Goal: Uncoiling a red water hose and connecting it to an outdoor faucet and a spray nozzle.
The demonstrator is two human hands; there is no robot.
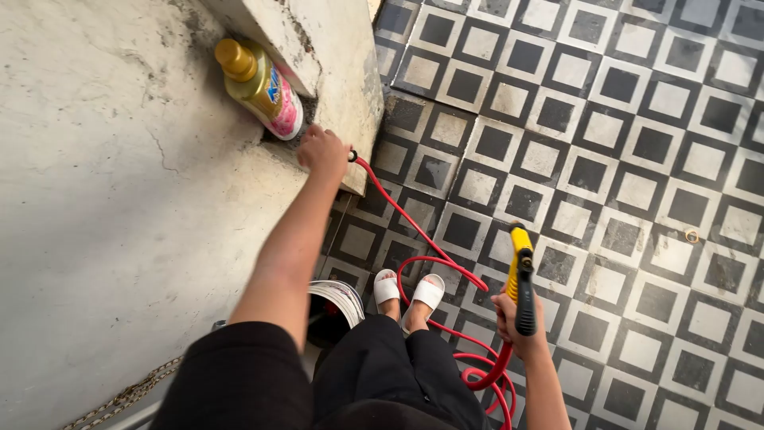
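My left hand (322,150) reaches up to the corner of a concrete wall ledge (350,87) and is closed where the end of a thin red hose (414,227) meets the wall; what it grips is hidden under the fingers. A gold-capped bottle with a pink label (261,86) lies in a recess just left of that hand. My right hand (517,322) grips a yellow and black spray gun (523,275) pointing away over the floor. The red hose loops down past my feet in white sandals (410,292) and coils by my right arm.
A stained concrete wall (103,199) fills the left side. Black and white checkered floor tiles (621,159) spread to the right. A white bucket rim (338,299) sits beside my feet, and a rusty chain (127,394) lies at the lower left.
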